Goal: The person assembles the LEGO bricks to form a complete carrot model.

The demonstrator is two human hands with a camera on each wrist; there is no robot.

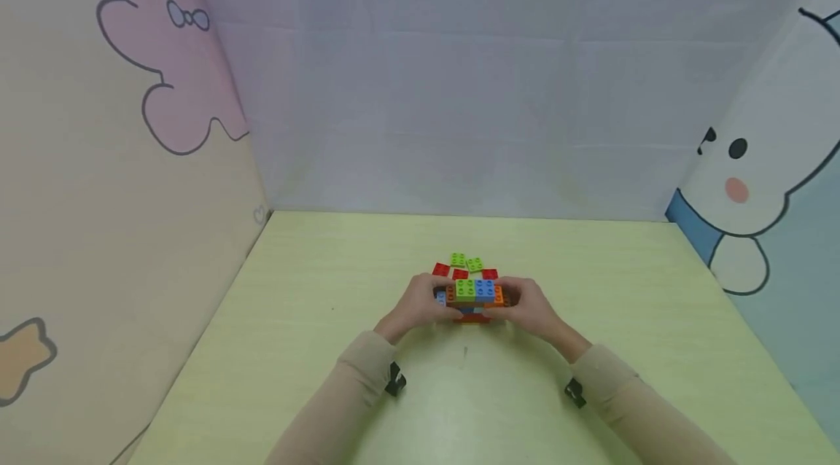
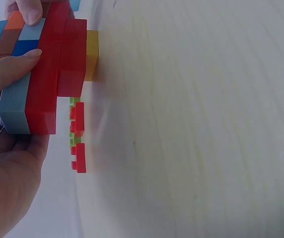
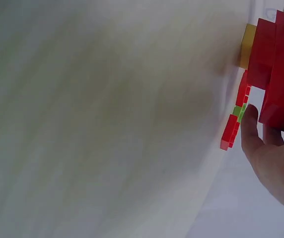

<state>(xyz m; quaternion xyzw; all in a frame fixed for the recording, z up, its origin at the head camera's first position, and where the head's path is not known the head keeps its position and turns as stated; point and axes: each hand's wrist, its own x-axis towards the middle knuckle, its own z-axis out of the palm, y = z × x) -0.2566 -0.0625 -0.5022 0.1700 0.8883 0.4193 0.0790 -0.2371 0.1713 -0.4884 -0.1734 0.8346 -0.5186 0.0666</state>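
Note:
A stack of toy building bricks (image 1: 465,297) stands between the two hands at the middle of the table. Its top carries a green brick (image 1: 465,288) beside a blue brick (image 1: 485,290), above brown and orange ones. Lower down are wide red layers (image 2: 43,87) over a narrower yellow brick (image 2: 92,55). The left hand (image 1: 423,301) grips the stack's left end, thumb on the near face, fingers behind and partly hidden. Gripping the opposite end is the right hand (image 1: 530,308), its thumb also in front. Whether the yellow brick touches the table cannot be told.
Just behind the stack lie loose red bricks (image 1: 441,270) and green bricks (image 1: 458,259) on the pale table (image 1: 328,377). A plain cloth wall (image 1: 420,100) rises at the table's back edge, with cartoon-printed panels on both sides.

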